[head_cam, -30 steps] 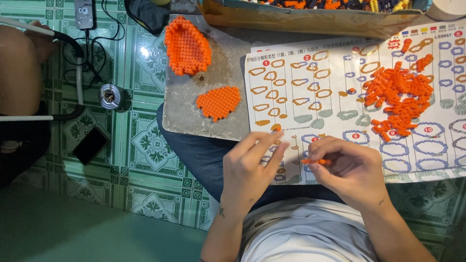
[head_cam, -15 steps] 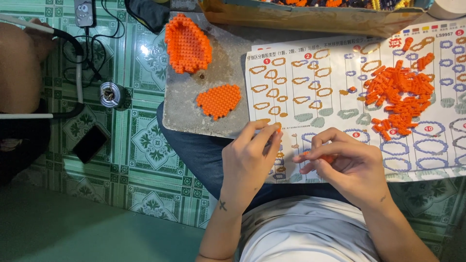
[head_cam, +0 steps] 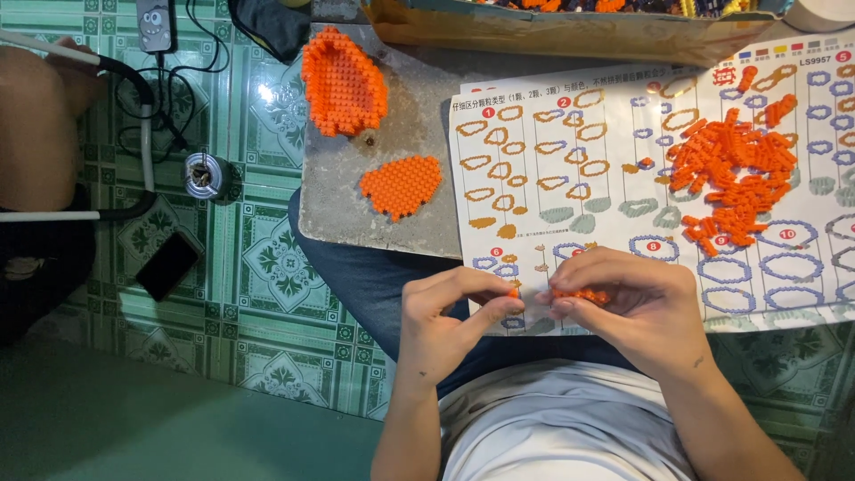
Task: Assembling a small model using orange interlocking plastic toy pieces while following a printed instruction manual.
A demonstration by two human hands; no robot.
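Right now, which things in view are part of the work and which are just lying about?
In the work: small orange brick strip pinched in the right hand; single orange piece in the left hand; loose orange brick pile; printed instruction sheet; two built orange panels.

Lying about: black phone; black cables; cardboard box.

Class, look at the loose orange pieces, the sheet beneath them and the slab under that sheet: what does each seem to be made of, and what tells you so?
Pile of orange pieces: probably moulded plastic, uniform bright colour, small identical blocky shapes. Instruction sheet: paper, apparently glossy, thin, flat, printed with coloured outlines. Grey slab: looks like stone or concrete, matt and speckled, though the material is not certain.
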